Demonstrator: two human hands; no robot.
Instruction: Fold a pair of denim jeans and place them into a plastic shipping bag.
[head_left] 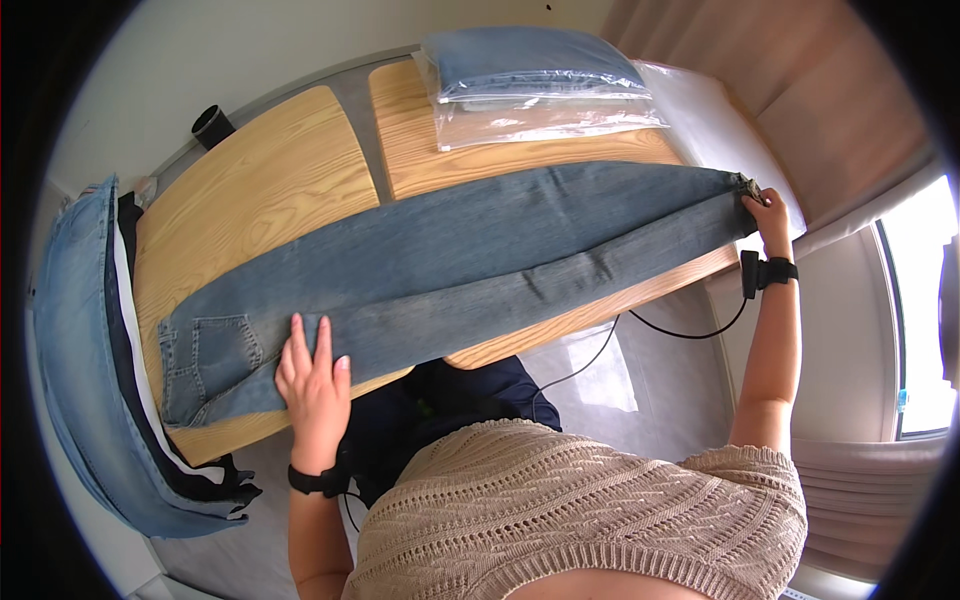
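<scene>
Two wood tables carry the jeans, spanning both. Looks laid out lengthwise, legs together; no crosswise fold yet. Left hand palm-down near the pocket, fingers slightly spread, gripping nothing. Right hand extended, fingers closed, pinching the hem.

Showed matt, worn denim cloth on the jeans, lightly creased, and smooth, grained wood on the tabletops. Gleamed with clear, wrinkled, glossy plastic on the bag. Looked rough and matt in the openwork yarn of the knitted top, and dull in the pleated cloth of the curtain.
</scene>
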